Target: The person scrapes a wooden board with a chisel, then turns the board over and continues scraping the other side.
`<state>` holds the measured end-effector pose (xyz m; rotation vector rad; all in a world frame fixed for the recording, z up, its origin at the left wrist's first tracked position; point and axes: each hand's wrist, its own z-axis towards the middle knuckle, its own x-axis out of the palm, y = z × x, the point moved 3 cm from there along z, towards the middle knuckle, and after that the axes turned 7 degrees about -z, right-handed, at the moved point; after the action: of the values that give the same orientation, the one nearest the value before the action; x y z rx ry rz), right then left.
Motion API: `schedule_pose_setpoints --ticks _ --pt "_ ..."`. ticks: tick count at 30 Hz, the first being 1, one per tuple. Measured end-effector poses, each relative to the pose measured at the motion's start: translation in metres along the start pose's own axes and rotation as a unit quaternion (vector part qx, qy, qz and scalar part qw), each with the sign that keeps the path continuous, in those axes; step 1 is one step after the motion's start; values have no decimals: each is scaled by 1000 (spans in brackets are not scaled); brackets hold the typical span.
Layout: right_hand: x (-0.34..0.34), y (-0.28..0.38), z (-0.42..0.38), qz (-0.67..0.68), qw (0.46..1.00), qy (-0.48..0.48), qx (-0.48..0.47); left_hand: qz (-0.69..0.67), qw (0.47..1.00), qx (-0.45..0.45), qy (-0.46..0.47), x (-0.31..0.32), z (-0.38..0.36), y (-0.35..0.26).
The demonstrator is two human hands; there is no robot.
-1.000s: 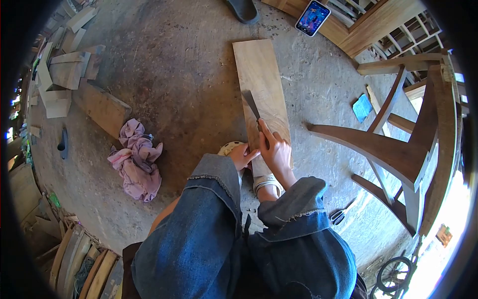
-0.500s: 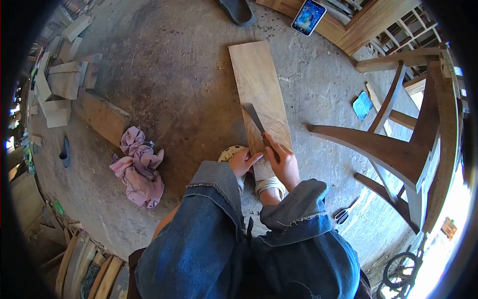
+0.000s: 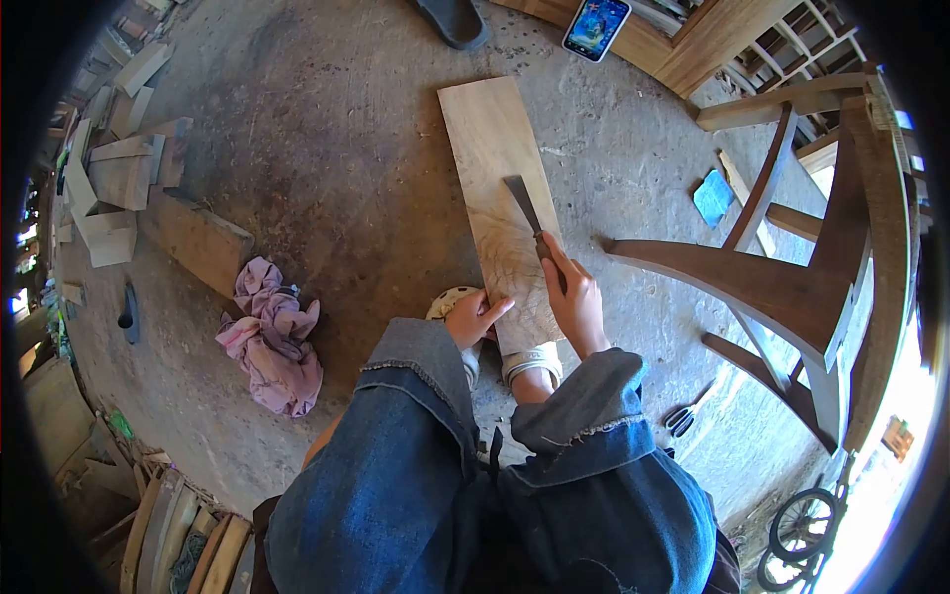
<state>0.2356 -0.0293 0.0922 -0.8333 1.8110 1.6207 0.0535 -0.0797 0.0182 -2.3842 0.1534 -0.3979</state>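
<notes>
A long wooden board [image 3: 492, 134] lies lengthwise in front of me, its near end by my feet. My right hand [image 3: 579, 309] is closed around the handle of a scraper [image 3: 524, 203], whose dark flat blade widens towards its tip and lies over the middle of the board. At the board's left edge, near the close end, my left hand [image 3: 473, 319] grips it with the thumb over the top; the other fingers are partly hidden. Darker, swirling grain shows on the wood around the scraper's handle.
A dark wooden chair frame [image 3: 732, 277] lies to the right, near scissors [image 3: 681, 421] and blue sandpaper-like scrap [image 3: 712, 198]. Left are a crumpled pink cloth [image 3: 272, 346] and wood offcuts [image 3: 124, 178]. A phone [image 3: 596, 28] and a sandal [image 3: 455, 22] lie at the far side.
My right hand has swung the scraper to the right, so its tip moved from the board's left edge to over its middle. My left hand stays on the board's edge. The view has shifted slightly.
</notes>
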Motion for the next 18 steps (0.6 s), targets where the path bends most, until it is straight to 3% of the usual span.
schedule_pose_setpoints --ticks 3,5,8,14,16,18 --pt "-3 1 -8 -30 1000 1 -2 -13 1000 -8 2 3 -4 -5" --pt "-11 -1 -28 -72 995 44 47 -21 1000 -12 -4 3 -6 -10" --pt "-18 -14 -50 -82 994 23 72 -10 1000 -22 -1 2 -5 -4" --pt "-10 -12 -27 -101 994 -9 30 -25 999 42 6 3 -2 -3" --pt "-7 -6 -5 -105 994 -13 13 133 991 21 -16 -3 -1 -5" --pt "-5 -1 13 -99 995 -12 -1 112 993 9 -18 -5 -1 0"
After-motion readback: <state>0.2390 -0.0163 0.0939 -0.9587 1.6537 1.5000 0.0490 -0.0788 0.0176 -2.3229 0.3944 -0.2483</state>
